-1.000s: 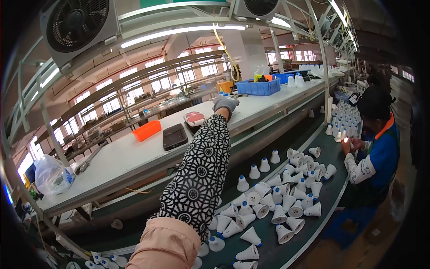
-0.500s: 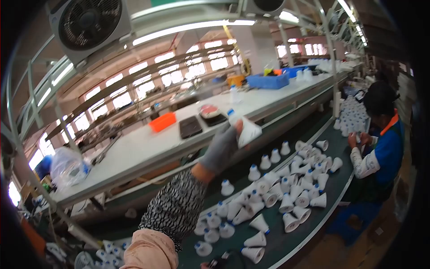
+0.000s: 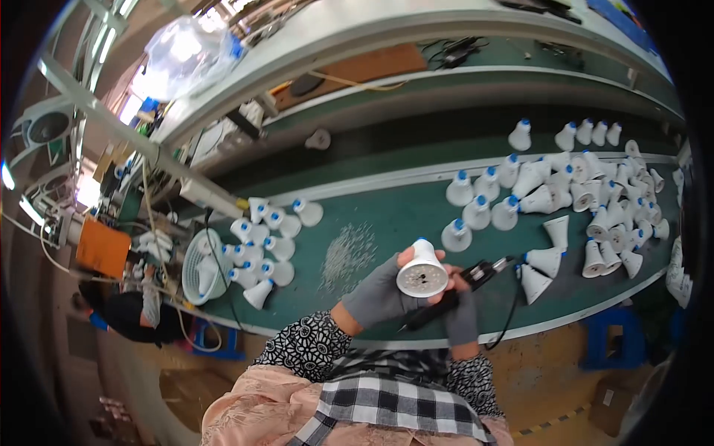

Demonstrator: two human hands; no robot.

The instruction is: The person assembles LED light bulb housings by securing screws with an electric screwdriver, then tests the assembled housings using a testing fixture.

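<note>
In the middle, my left hand [image 3: 375, 297], in a grey glove with bare fingertips, grips a white cone-shaped bulb housing [image 3: 422, 269] with a blue cap. Its wide round face, with small dark spots, is turned toward me. My right hand [image 3: 462, 312], also gloved, is closed round a black electric screwdriver [image 3: 482, 275] just right of the housing. A pile of small pale pieces [image 3: 348, 256] lies on the green bench to the left. More white housings [image 3: 456, 235] stand and lie to the right.
White housings [image 3: 279, 248] cluster at the left beside a pale green basket [image 3: 202, 266]. A co-worker [image 3: 126, 316] is at the far left. A metal post [image 3: 134, 134] slants across the left. Blue stools [image 3: 614, 338] stand below the bench. A raised shelf [image 3: 357, 26] runs along the back.
The view has swung down and left onto the bench. My left hand has come back from its outstretched reach with a white housing. My right hand and the screwdriver now show.
</note>
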